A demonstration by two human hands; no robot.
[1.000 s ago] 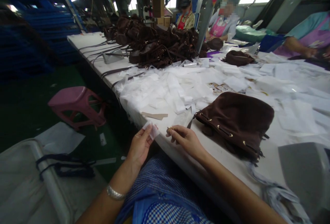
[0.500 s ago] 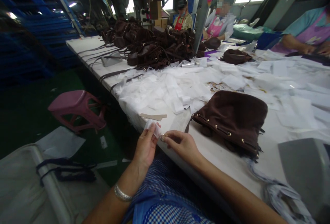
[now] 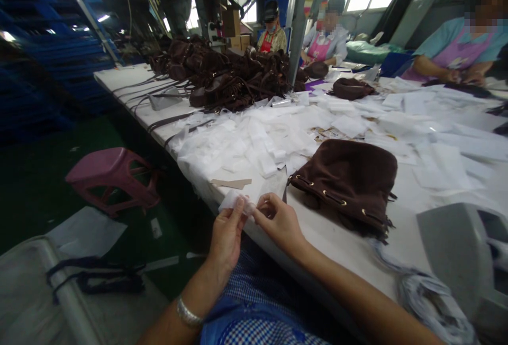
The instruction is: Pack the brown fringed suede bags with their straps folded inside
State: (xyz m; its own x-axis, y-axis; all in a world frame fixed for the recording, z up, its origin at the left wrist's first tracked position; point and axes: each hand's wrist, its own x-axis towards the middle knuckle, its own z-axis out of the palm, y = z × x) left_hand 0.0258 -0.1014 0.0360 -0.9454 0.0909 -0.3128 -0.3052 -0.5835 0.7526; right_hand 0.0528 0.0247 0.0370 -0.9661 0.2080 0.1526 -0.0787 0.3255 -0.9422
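Note:
My left hand pinches a small, translucent white plastic bag between thumb and fingers, just over the table's front edge. My right hand is closed in a pinch against the bag's right end. What lies between its fingertips is too small and blurred to make out. Two strips of greyish-brown card lie crossed on the table behind the bag. To the right of my hands a dark brown drawstring handbag rests on its side, with metal eyelets along its near edge.
Loose white wrapping sheets cover much of the white table. Behind them is a heap of brown bags. A grey machine stands at right, by a coiled white strip. A pink stool stands left. Several people work across the table.
My right fingertips have come in against the plastic bag; a small gold-coloured bit seen at them before is now hidden. The bag has tilted flatter. My view has turned slightly right.

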